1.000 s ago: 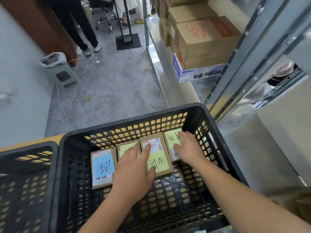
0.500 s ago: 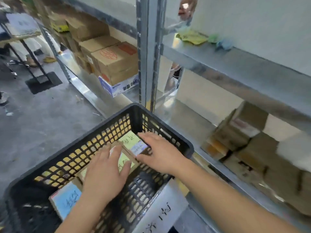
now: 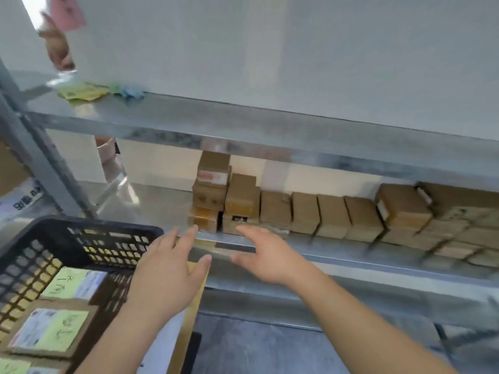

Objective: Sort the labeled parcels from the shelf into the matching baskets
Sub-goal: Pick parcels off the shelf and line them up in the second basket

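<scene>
A row of brown cardboard parcels (image 3: 305,215) stands on the metal shelf (image 3: 351,259), with a taller stack (image 3: 213,190) at its left end. My left hand (image 3: 168,271) and my right hand (image 3: 266,255) are both held out in front of the shelf edge, fingers straight, holding nothing. They are just short of the leftmost parcels. At the lower left a black plastic basket (image 3: 108,233) holds parcels with green labels (image 3: 50,330).
An upper shelf (image 3: 243,122) carries yellow and blue scraps of paper (image 3: 81,91). Another person's hand (image 3: 58,49) shows at the top left. A grey upright post (image 3: 35,157) stands on the left. Grey floor lies below the shelf.
Both hands have left the parcels in the basket and risen toward the shelf. The view has swung right and up from the basket to the row of parcels.
</scene>
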Motion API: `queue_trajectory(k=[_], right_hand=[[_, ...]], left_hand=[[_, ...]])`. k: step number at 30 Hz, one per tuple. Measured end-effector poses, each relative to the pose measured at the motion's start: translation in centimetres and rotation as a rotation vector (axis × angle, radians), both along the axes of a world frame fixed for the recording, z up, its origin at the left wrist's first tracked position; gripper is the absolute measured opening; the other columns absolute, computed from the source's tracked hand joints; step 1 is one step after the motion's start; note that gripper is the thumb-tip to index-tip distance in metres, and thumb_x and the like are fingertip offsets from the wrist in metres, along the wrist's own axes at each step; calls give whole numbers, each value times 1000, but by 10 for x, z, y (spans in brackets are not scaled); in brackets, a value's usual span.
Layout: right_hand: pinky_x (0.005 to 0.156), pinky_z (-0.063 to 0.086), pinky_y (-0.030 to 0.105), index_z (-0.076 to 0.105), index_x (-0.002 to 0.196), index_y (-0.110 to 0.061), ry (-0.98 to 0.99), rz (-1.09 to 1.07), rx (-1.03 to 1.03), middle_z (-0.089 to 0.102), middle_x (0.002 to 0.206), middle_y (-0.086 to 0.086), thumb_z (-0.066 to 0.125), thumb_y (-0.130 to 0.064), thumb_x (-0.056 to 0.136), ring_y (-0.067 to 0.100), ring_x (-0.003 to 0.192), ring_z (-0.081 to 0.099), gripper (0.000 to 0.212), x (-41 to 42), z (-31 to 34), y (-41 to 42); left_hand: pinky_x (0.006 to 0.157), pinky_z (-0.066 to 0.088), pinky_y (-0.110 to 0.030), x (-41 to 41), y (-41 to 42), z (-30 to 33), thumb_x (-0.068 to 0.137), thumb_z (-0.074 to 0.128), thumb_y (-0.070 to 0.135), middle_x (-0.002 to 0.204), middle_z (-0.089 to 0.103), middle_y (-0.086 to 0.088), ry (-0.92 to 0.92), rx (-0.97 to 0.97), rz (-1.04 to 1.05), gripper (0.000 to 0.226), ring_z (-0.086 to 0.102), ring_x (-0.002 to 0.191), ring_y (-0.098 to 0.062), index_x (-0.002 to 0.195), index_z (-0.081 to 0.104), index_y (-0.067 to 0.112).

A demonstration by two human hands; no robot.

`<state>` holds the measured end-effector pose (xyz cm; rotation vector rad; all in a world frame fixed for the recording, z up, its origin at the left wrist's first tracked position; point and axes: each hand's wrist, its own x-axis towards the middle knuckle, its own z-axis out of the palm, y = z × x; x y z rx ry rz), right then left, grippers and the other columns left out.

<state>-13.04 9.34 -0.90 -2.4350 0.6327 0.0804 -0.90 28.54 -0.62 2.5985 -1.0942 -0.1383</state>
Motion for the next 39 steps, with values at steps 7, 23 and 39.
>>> queue_trajectory(k=[7,23,39], right_hand=[[122,23,28,26,160,-36,-6,-176,37,29,166,-10,58,-57,96,8,152,26,74,-78,-18,-63],[116,35,37,27,161,-31,-16,-70,109,38,162,1,47,-63,98,21,148,37,73,37,-28,-119],[109,40,43,50,139,-32,238,-338,332,47,155,6,26,-67,101,29,134,51,56,211,-25,-126]], left_hand=[[121,26,-41,-41,-85,-11,95,36,67,163,27,-3,34,51,-123,71,21,150,-23,157,19,38],[111,34,-48,54,-129,-5,98,42,58,154,38,-15,-60,102,128,64,35,138,-38,155,31,30],[96,47,-34,205,-215,-29,99,33,37,89,56,2,326,115,-12,21,58,102,-25,88,49,28]])
